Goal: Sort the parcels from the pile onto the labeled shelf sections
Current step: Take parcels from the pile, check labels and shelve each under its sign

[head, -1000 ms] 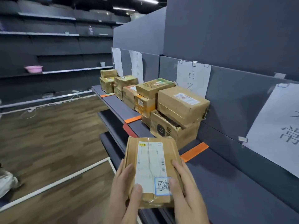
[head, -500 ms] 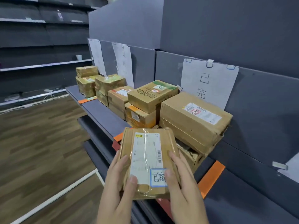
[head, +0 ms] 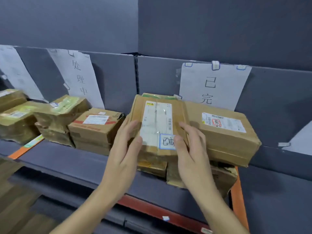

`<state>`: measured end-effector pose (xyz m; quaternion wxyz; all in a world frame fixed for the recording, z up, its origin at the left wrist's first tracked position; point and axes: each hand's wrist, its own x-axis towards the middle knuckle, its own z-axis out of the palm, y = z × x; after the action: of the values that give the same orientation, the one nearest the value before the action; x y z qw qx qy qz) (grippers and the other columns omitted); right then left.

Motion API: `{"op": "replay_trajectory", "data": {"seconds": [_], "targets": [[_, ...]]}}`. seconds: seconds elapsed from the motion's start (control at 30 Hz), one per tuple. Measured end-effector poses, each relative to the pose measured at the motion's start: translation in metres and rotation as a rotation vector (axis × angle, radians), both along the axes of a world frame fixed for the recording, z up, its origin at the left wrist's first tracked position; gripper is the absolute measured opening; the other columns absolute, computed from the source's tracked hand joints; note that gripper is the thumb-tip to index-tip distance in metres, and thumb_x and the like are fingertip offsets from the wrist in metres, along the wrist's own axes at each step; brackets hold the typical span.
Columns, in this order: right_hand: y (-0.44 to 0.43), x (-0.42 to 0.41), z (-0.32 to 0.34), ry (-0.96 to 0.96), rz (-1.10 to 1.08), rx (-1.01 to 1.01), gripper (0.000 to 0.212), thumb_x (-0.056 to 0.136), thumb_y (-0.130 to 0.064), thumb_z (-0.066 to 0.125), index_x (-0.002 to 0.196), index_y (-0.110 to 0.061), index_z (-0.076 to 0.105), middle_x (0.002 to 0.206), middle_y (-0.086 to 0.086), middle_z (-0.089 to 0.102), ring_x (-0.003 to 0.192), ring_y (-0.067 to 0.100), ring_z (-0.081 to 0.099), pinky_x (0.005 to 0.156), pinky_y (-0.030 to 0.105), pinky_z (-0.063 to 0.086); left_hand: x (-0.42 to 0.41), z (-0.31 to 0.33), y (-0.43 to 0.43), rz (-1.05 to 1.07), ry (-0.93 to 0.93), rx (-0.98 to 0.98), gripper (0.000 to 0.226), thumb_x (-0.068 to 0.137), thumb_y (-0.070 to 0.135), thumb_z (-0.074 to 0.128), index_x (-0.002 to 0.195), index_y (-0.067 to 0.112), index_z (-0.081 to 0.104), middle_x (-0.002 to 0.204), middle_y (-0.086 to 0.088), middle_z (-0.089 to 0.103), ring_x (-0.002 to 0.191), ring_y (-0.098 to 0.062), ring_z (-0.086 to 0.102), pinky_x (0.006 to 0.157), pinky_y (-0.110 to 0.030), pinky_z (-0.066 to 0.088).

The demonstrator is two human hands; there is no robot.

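Parcel [head: 157, 119] was gripped at its sides by left hand [head: 125, 149] and right hand [head: 190, 149], thumbs on top, over the stack [head: 152, 166] beneath the paper sign [head: 212, 85] its sticker [head: 166, 141] seemingly matched.

Your flat brown parcel [head: 158, 115], with its long white shipping label and a blue-edged handwritten sticker [head: 166, 142] at the near edge, is level over the stacked boxes [head: 152, 168]. It is just left of the large carton [head: 228, 137], below the paper sign [head: 212, 85] reading 已完. Your left hand [head: 123, 157] and right hand [head: 192, 149] grip its sides.
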<state>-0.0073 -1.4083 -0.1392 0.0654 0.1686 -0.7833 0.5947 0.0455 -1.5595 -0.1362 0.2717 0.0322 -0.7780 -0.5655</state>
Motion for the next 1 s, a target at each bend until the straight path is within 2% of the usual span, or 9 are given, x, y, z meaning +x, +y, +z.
{"op": "replay_trajectory", "data": {"seconds": [0.07,0.13,0.2,0.27,0.43,0.57,0.67,0.87,1.0], "targets": [[-0.021,-0.020,0.013,0.005,-0.038,0.002,0.033,0.101,-0.027,0.043,0.134,-0.031,0.045,0.135,-0.009,0.034,0.095,-0.039,0.029,0.073,-0.012,0.025,-0.023,0.011,-0.025,-0.054,-0.012,0.006,0.037,0.098,0.032,0.040,0.134,0.034,0.045,0.144,0.028,0.037,0.136,0.011,0.024,0.116,-0.029,0.024],[-0.038,-0.043,0.020,-0.006,-0.056,0.035,0.035,0.102,-0.030,0.042,0.136,-0.029,0.043,0.134,-0.010,0.033,0.094,-0.034,0.035,0.070,-0.008,0.030,-0.049,0.016,-0.045,-0.084,-0.058,-0.002,0.036,0.102,0.026,0.037,0.136,0.033,0.044,0.147,0.025,0.033,0.137,0.008,0.023,0.117,-0.032,0.022],[-0.052,-0.065,0.024,-0.024,-0.091,0.093,0.035,0.102,-0.035,0.039,0.137,-0.031,0.043,0.138,-0.007,0.033,0.103,-0.013,0.043,0.075,0.004,0.033,-0.076,0.018,-0.061,-0.110,-0.117,-0.031,0.034,0.102,0.028,0.033,0.134,0.036,0.043,0.148,0.021,0.032,0.138,0.001,0.026,0.117,-0.037,0.024],[-0.064,-0.081,0.024,-0.031,-0.133,0.163,0.036,0.103,-0.035,0.037,0.137,-0.029,0.043,0.141,-0.001,0.034,0.111,0.002,0.038,0.076,0.009,0.030,-0.097,0.016,-0.075,-0.138,-0.177,-0.077,0.034,0.102,0.031,0.032,0.134,0.038,0.041,0.148,0.017,0.034,0.136,-0.004,0.029,0.116,-0.039,0.026],[-0.076,-0.100,0.019,-0.036,-0.234,0.323,0.039,0.102,-0.037,0.036,0.139,-0.024,0.041,0.139,0.004,0.039,0.107,0.007,0.040,0.062,0.006,0.029,-0.124,0.007,-0.094,-0.213,-0.247,-0.210,0.040,0.102,0.031,0.033,0.142,0.028,0.037,0.148,0.010,0.037,0.126,-0.001,0.032,0.107,-0.026,0.026],[-0.082,-0.107,0.022,-0.023,-0.298,0.381,0.043,0.101,-0.037,0.040,0.141,-0.021,0.039,0.138,0.004,0.045,0.118,0.016,0.050,0.069,0.015,0.035,-0.136,0.010,-0.098,-0.226,-0.263,-0.266,0.042,0.102,0.032,0.036,0.144,0.027,0.035,0.149,0.010,0.037,0.130,-0.005,0.033,0.102,-0.027,0.027],[-0.086,-0.110,0.027,-0.044,-0.313,0.454,0.048,0.101,-0.038,0.040,0.144,-0.018,0.033,0.144,0.005,0.041,0.125,0.021,0.048,0.077,0.021,0.031,-0.144,0.015,-0.101,-0.231,-0.285,-0.281,0.043,0.102,0.031,0.036,0.144,0.026,0.034,0.149,0.008,0.036,0.134,-0.009,0.033,0.100,-0.025,0.027],[-0.090,-0.116,0.033,-0.049,-0.314,0.532,0.044,0.100,-0.037,0.039,0.140,-0.017,0.036,0.137,0.010,0.046,0.120,0.029,0.050,0.081,0.031,0.035,-0.152,0.026,-0.102,-0.251,-0.303,-0.331,0.046,0.100,0.033,0.038,0.145,0.022,0.035,0.150,0.003,0.035,0.134,-0.012,0.034,0.094,-0.023,0.026],[-0.089,-0.117,0.035,-0.058,-0.293,0.556,0.047,0.097,-0.043,0.038,0.139,-0.022,0.038,0.138,0.007,0.046,0.119,0.029,0.051,0.094,0.039,0.044,-0.151,0.035,-0.100,-0.264,-0.303,-0.352,0.037,0.102,0.032,0.034,0.135,0.019,0.043,0.138,0.008,0.044,0.131,-0.015,0.033,0.093,-0.021,0.028]]}}
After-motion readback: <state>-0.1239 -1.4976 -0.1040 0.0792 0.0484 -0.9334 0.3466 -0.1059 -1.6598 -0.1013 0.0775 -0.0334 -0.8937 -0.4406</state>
